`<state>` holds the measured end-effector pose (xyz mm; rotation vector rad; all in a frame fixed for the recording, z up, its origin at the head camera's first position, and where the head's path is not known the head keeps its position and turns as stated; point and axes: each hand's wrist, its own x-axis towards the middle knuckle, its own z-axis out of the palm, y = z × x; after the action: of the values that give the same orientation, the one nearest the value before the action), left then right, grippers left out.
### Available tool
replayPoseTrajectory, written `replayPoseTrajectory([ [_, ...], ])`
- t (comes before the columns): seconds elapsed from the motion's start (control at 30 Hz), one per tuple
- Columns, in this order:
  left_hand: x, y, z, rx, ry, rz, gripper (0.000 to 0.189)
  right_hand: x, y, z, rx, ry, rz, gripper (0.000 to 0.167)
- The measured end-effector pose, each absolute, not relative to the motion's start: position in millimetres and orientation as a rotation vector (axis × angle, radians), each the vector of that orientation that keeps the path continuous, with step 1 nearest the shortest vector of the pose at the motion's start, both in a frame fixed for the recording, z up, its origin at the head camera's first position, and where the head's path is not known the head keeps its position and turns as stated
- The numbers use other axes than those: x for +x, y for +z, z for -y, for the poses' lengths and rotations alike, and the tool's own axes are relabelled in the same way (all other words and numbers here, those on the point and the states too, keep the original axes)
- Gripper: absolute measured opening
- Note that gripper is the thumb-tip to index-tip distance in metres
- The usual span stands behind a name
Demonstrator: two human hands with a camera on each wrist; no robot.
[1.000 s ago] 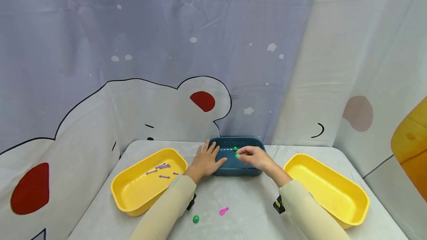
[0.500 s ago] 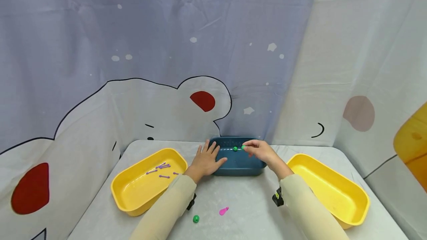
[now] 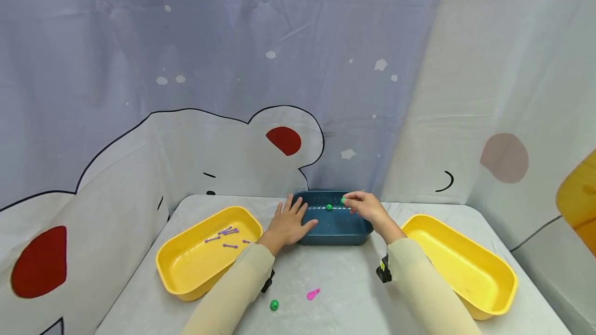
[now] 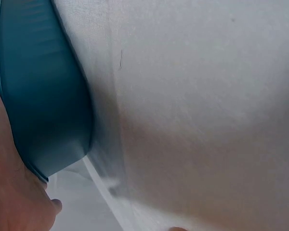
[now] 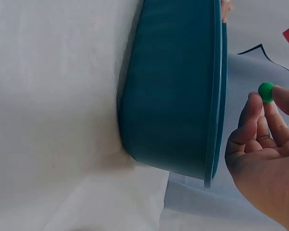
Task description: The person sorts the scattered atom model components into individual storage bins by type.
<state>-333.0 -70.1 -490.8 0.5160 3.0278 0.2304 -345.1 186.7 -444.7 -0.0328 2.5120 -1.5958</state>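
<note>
My right hand (image 3: 369,208) pinches a small round green bead (image 5: 266,92) between thumb and fingertips, above the right part of a dark teal bin (image 3: 336,240). Another green bead (image 3: 329,207) with a dark hole lies inside that bin. With fingers spread, my left hand (image 3: 285,225) rests over the bin's left rim. In the left wrist view the same hand (image 4: 19,187) shows at the lower left, against the bin's edge. In front of the bin, a third green bead (image 3: 274,305) and a pink bulb-shaped piece (image 3: 313,294) lie on the table.
At the left stands a yellow bin (image 3: 179,283) holding several thin purple sticks (image 3: 230,245) with knobbed ends. Another yellow bin (image 3: 484,293) is at the right, near the right forearm. A printed cloth (image 3: 233,149) hangs behind the table.
The right hand has moved right and toward the back of the teal bin, carrying the pinched green bead. My left hand has stayed in place.
</note>
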Motion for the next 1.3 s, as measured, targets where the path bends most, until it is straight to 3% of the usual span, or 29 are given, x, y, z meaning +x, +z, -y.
replayPoseTrajectory([
  [1.3, -333.2, -490.3, 70.0, 0.519, 0.211, -3.028, 0.082, -347.3, -446.9, -189.8, 0.065, -1.622, -2.524, 0.041],
])
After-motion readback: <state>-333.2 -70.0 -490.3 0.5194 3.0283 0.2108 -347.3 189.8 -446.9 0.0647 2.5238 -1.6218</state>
